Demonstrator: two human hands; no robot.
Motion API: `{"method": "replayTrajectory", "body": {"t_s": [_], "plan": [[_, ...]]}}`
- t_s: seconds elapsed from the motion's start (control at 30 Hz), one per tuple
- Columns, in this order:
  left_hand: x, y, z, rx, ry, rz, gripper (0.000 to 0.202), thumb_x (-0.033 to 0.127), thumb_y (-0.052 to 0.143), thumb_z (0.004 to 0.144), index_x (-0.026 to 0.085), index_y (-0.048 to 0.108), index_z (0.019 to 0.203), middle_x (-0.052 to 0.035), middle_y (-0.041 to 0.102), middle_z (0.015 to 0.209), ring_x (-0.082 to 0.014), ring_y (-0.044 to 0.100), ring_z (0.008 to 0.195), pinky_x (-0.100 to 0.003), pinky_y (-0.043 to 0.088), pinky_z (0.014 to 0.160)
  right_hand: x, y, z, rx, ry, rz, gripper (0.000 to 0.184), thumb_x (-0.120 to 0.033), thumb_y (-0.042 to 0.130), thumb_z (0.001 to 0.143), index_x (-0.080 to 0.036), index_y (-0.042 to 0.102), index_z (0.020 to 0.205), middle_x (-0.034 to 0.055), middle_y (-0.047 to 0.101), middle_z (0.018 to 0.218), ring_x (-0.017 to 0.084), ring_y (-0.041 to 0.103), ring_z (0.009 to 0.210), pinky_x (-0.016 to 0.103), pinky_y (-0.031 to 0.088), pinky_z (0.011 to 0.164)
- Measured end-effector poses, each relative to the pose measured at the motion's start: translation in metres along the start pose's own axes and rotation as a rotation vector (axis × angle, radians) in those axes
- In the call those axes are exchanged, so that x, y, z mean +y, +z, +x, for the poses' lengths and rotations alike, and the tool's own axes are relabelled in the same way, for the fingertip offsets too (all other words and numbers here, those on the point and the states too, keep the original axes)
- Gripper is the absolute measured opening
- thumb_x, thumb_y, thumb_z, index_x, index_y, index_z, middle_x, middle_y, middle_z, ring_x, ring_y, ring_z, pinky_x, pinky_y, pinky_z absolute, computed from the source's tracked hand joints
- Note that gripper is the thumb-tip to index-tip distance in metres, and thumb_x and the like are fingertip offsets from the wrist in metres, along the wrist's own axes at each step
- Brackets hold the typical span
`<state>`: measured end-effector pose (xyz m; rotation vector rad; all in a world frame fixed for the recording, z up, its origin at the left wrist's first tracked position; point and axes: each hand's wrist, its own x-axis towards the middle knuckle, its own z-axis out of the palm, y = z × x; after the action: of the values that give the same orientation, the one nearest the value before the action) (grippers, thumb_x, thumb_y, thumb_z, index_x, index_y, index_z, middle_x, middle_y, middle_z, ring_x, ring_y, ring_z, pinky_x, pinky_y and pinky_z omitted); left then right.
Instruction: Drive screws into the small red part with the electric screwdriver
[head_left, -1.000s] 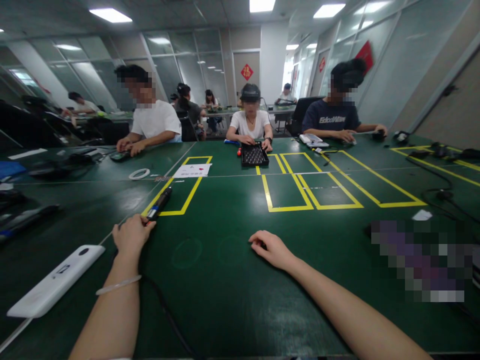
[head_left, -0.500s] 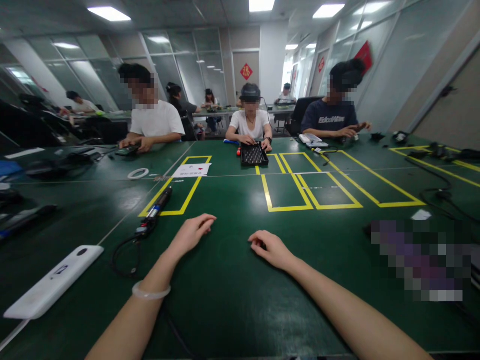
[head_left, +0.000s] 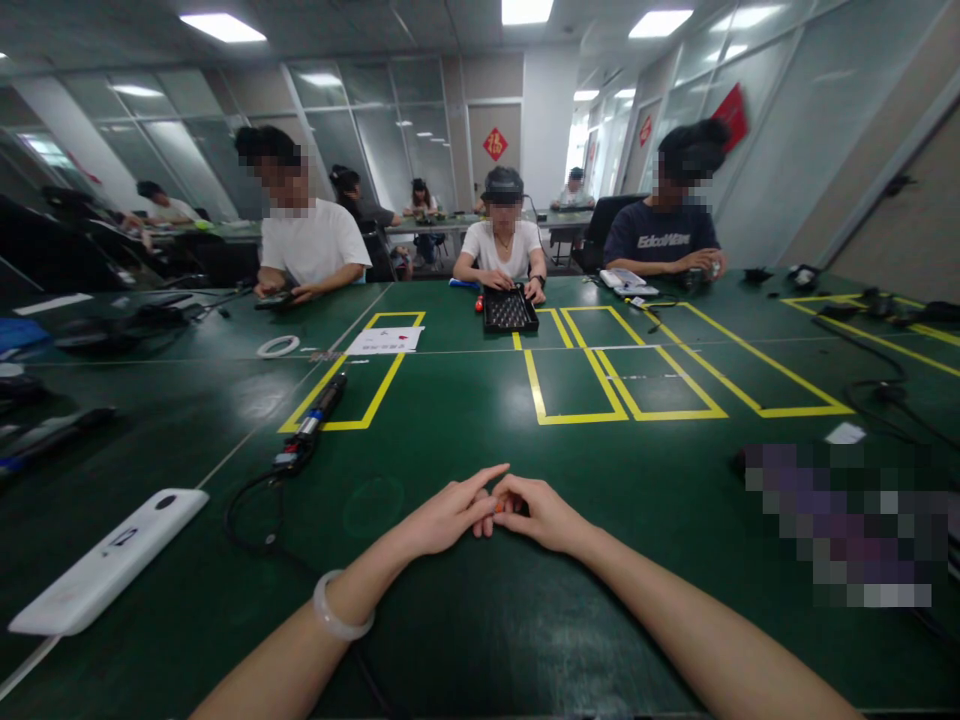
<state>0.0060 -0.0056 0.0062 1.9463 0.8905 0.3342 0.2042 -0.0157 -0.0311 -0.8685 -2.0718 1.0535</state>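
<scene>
Beneath a person's bare left hand (head_left: 454,515) and right hand (head_left: 544,512) stretches a broad green tabletop (head_left: 450,640). Across it, beyond the hands, sit three co-workers: one in a white shirt (head_left: 504,245) straight ahead, another in a white top (head_left: 313,240) to the left, and a third in a dark shirt (head_left: 664,235) to the right. Yellow tape (head_left: 581,417) marks out rectangles ahead of the hands. Well to the right of the right hand lies a blurred-out object (head_left: 840,530), its nature impossible to tell; to the left of the left forearm rests a long white case (head_left: 112,560) with a cord.

The two hands meet at the fingertips, the left with its forefinger extended, the right curled toward its thumb. Ahead and to the left of the left hand, a black corded tool (head_left: 311,420) lies apart from both. Farther off are a black tray (head_left: 510,326) of small pieces, touched by the central co-worker, a white sheet (head_left: 375,342) and a white ring (head_left: 274,354). A pale bracelet (head_left: 321,605) circles the left wrist. Smallest of all, an orange piece (head_left: 499,507) shows between the fingers where the hands meet; which hand grips it cannot be told.
</scene>
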Motion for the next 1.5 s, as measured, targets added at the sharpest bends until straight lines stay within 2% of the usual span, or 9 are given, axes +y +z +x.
{"method": "replayTrajectory", "body": {"t_s": [0.13,0.3,0.47,0.63,0.87,1.1,1.23,1.37,1.5], "plan": [[0.004,-0.003,-0.001,0.099,0.005,0.090,0.048,0.036,0.029,0.097,0.024,0.033,0.143,-0.0008,0.065,0.085,-0.0132,0.062,0.078,-0.027,0.047,0.077,0.005,-0.003,0.001,0.076,0.049,0.040,0.009,-0.022,0.058,0.087,-0.017,0.058,0.094,-0.0016,0.058,0.074,0.011,0.052,0.065,0.021,0.042,0.062],[0.009,-0.003,-0.004,0.216,0.115,0.349,0.035,0.038,0.047,0.091,0.024,0.054,0.121,-0.0040,0.064,0.105,-0.0170,0.059,0.093,-0.030,0.044,0.086,0.010,-0.008,0.001,0.142,0.125,0.107,0.014,-0.027,0.060,0.086,-0.016,0.060,0.094,-0.0015,0.059,0.074,0.011,0.052,0.064,0.021,0.042,0.060],[0.007,-0.001,-0.003,0.252,0.098,0.483,0.022,0.037,0.045,0.092,0.023,0.058,0.103,-0.0013,0.065,0.092,-0.0166,0.059,0.086,-0.030,0.043,0.079,0.010,-0.006,0.001,0.094,0.139,0.190,0.019,-0.032,0.062,0.085,-0.016,0.062,0.094,-0.0006,0.061,0.077,0.011,0.053,0.066,0.022,0.043,0.062],[0.006,-0.001,-0.003,0.277,0.067,0.451,0.021,0.038,0.044,0.092,0.023,0.056,0.100,-0.0006,0.065,0.091,-0.0164,0.060,0.085,-0.029,0.043,0.077,0.008,-0.006,0.001,0.098,0.124,0.201,0.018,-0.032,0.062,0.086,-0.015,0.063,0.092,0.0010,0.064,0.079,0.012,0.055,0.069,0.023,0.043,0.065],[0.005,0.002,-0.003,0.270,0.151,0.496,0.020,0.034,0.047,0.092,0.023,0.056,0.107,-0.0013,0.064,0.097,-0.0158,0.059,0.089,-0.029,0.043,0.080,0.009,-0.009,0.001,0.068,0.124,0.257,0.022,-0.035,0.053,0.092,-0.015,0.061,0.093,0.0018,0.065,0.077,0.013,0.058,0.070,0.025,0.045,0.069],[0.002,0.001,-0.003,0.297,0.115,0.506,0.021,0.037,0.045,0.093,0.022,0.058,0.101,-0.0005,0.066,0.092,-0.0154,0.060,0.085,-0.029,0.044,0.078,0.008,-0.007,0.002,0.107,0.113,0.278,0.028,-0.039,0.066,0.083,-0.017,0.058,0.098,0.0006,0.062,0.082,0.012,0.054,0.070,0.023,0.044,0.066],[0.001,0.000,-0.002,0.284,0.122,0.478,0.021,0.039,0.047,0.092,0.022,0.058,0.096,0.0004,0.066,0.090,-0.0143,0.060,0.084,-0.028,0.044,0.078,0.007,-0.007,0.001,0.110,0.110,0.242,0.025,-0.040,0.062,0.085,-0.017,0.059,0.094,0.0009,0.060,0.081,0.012,0.052,0.070,0.024,0.043,0.066],[-0.003,-0.020,-0.003,0.345,0.085,0.508,0.028,0.045,0.043,0.092,0.022,0.057,0.101,-0.0008,0.066,0.093,-0.0156,0.061,0.087,-0.029,0.045,0.080,0.009,-0.009,0.002,0.134,0.138,0.212,0.025,-0.039,0.061,0.086,-0.016,0.060,0.095,0.0009,0.060,0.080,0.012,0.050,0.067,0.023,0.040,0.062],[-0.035,-0.071,-0.015,0.613,-0.117,0.723,0.041,0.047,0.039,0.092,0.020,0.052,0.121,-0.0080,0.060,0.118,-0.0223,0.056,0.108,-0.036,0.043,0.092,0.010,-0.010,0.002,0.152,0.154,0.189,0.024,-0.038,0.061,0.086,-0.015,0.061,0.093,0.0006,0.059,0.078,0.011,0.048,0.064,0.023,0.039,0.061]]}}
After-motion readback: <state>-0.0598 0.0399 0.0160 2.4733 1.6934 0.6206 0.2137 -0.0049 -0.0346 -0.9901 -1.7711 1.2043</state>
